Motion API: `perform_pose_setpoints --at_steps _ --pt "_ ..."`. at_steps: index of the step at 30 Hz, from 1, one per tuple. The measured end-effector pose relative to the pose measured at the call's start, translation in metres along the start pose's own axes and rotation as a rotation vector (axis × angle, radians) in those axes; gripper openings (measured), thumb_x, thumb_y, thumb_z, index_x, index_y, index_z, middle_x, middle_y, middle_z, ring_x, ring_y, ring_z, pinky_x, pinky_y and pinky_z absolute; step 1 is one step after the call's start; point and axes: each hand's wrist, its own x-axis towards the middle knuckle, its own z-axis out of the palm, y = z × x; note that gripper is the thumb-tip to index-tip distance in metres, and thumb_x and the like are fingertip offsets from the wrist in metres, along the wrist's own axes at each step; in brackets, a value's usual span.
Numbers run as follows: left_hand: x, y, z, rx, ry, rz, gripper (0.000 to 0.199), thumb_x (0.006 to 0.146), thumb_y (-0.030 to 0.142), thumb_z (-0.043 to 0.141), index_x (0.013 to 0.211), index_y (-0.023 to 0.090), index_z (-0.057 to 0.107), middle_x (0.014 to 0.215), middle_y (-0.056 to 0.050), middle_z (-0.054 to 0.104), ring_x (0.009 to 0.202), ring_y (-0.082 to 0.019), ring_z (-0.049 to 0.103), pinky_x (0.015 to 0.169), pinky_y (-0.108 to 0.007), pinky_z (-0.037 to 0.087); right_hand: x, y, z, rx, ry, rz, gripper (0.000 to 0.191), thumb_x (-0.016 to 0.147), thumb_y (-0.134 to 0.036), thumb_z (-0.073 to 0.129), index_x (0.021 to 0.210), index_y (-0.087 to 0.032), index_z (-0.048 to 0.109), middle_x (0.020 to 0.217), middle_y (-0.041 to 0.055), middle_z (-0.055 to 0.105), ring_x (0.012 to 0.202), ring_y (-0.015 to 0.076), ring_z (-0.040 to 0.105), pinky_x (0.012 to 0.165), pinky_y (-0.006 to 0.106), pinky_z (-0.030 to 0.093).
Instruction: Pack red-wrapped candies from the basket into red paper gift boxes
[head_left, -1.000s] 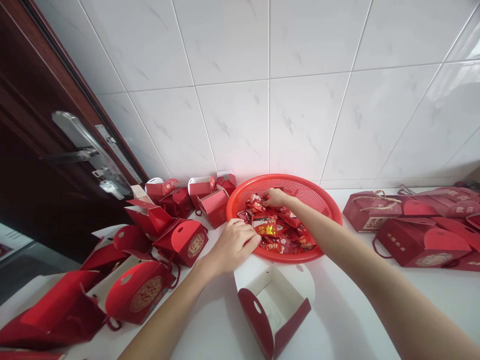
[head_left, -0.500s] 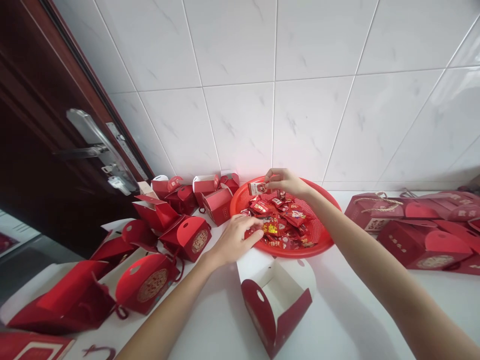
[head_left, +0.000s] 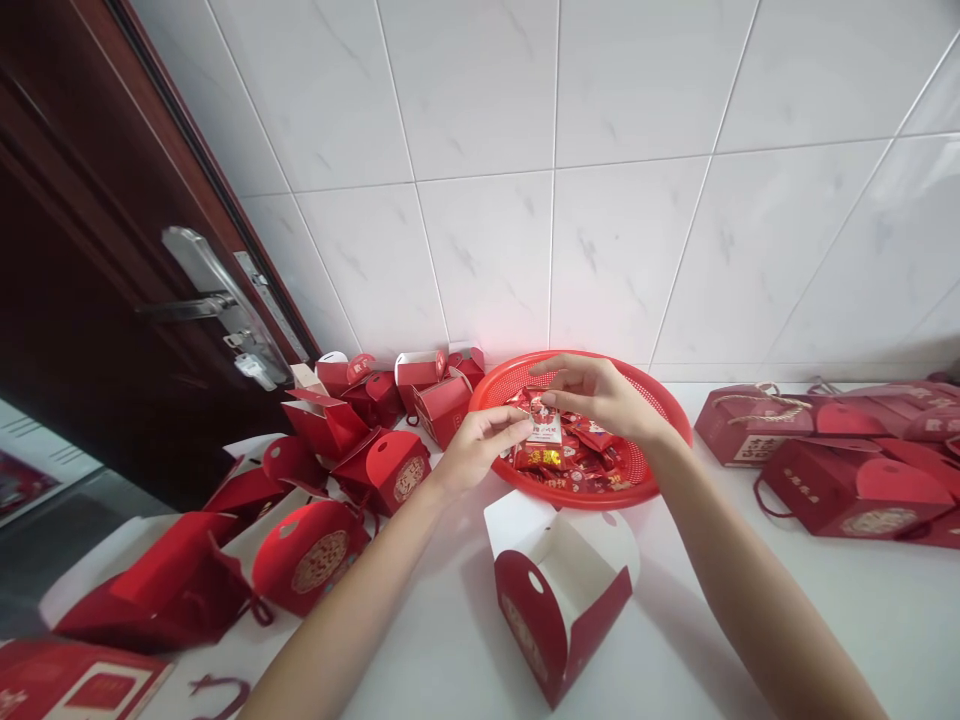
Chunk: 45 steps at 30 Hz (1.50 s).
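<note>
A small red-and-white candy packet (head_left: 546, 428) is held up over the red plastic basket (head_left: 679, 425). My left hand (head_left: 480, 450) pinches its left edge between thumb and fingers. At its upper right, my right hand (head_left: 596, 395) has its thumb on the packet, fingers curled above; part of this grip is hidden. Red wrapped candies (head_left: 592, 440) lie heaped in the basket below. Just in front of the basket stands a red gift box (head_left: 529, 610) with its flaps up and its white inside showing no contents.
Several red gift boxes (head_left: 390, 468) crowd the left of the white table (head_left: 442, 640). More boxes (head_left: 855, 490) stand at the right. A tiled wall (head_left: 480, 260) rises behind, and a dark door (head_left: 97, 250) with keys in its lock is at the left.
My right hand has brought the candy packet from the basket's back left toward its middle. My left hand has risen slightly from the candies and now grips the packet too.
</note>
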Motion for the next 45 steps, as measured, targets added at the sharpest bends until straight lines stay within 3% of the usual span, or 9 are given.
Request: perform_pose_setpoints --at_steps 5,13,17,23,30,38,45 --pt "0.02 -0.002 0.011 -0.16 0.01 0.01 0.036 0.078 0.052 0.079 0.082 0.016 0.072 0.08 -0.002 0.071 0.079 -0.018 0.066 0.077 -0.031 0.054 -0.001 0.009 -0.004 0.031 0.155 0.03 0.034 0.087 -0.044 0.073 0.109 -0.02 0.069 0.08 0.0032 0.073 0.073 0.017 0.068 0.063 0.029 0.052" --pt "0.04 -0.01 0.023 -0.276 -0.002 -0.103 0.044 0.066 0.057 0.087 0.073 0.017 0.071 0.074 -0.001 0.071 0.078 -0.021 0.07 0.072 -0.033 0.058 0.003 0.023 -0.006 -0.085 0.159 0.019 0.029 0.086 -0.044 0.071 0.099 -0.018 0.069 0.079 0.0034 0.071 0.072 0.0181 0.067 0.065 0.031 0.054" --pt "0.037 -0.008 0.024 -0.259 0.05 -0.06 0.044 0.066 0.058 0.087 0.064 0.018 0.068 0.069 0.001 0.068 0.072 -0.019 0.067 0.065 -0.03 0.056 0.003 0.02 -0.007 -0.11 0.101 0.057 0.029 0.09 -0.043 0.068 0.104 -0.018 0.07 0.077 0.0032 0.07 0.072 0.0182 0.066 0.062 0.03 0.052" --pt "0.037 -0.01 0.026 -0.261 0.139 -0.008 0.039 0.068 0.052 0.087 0.063 0.016 0.071 0.064 0.001 0.065 0.065 -0.014 0.059 0.064 -0.027 0.048 0.0 0.017 -0.013 -0.021 -0.004 0.14 0.029 0.089 -0.044 0.071 0.102 -0.019 0.071 0.088 0.0058 0.074 0.077 0.0183 0.067 0.066 0.03 0.053" --pt "0.04 -0.013 0.024 -0.315 0.149 0.024 0.036 0.073 0.051 0.083 0.07 0.016 0.074 0.074 -0.002 0.069 0.075 -0.016 0.062 0.074 -0.028 0.05 -0.001 0.021 -0.012 0.05 -0.012 0.165 0.03 0.085 -0.042 0.076 0.102 -0.018 0.069 0.074 0.0016 0.07 0.071 0.0167 0.065 0.064 0.029 0.051" --pt "0.038 -0.019 0.02 -0.216 0.153 0.025 0.039 0.076 0.051 0.081 0.068 0.015 0.069 0.069 0.001 0.062 0.068 -0.013 0.056 0.066 -0.024 0.047 -0.002 0.025 -0.01 0.025 -0.026 0.207 0.032 0.085 -0.045 0.075 0.099 -0.017 0.069 0.073 0.0018 0.069 0.066 0.0144 0.06 0.056 0.026 0.043" --pt "0.038 -0.019 0.021 -0.17 0.172 0.031 0.036 0.077 0.049 0.08 0.068 0.016 0.071 0.068 0.0 0.061 0.07 -0.014 0.056 0.066 -0.025 0.047 -0.001 0.025 -0.012 0.049 -0.044 0.227 0.034 0.078 -0.043 0.083 0.073 -0.017 0.061 0.064 -0.0018 0.062 0.059 0.0107 0.054 0.051 0.023 0.036"
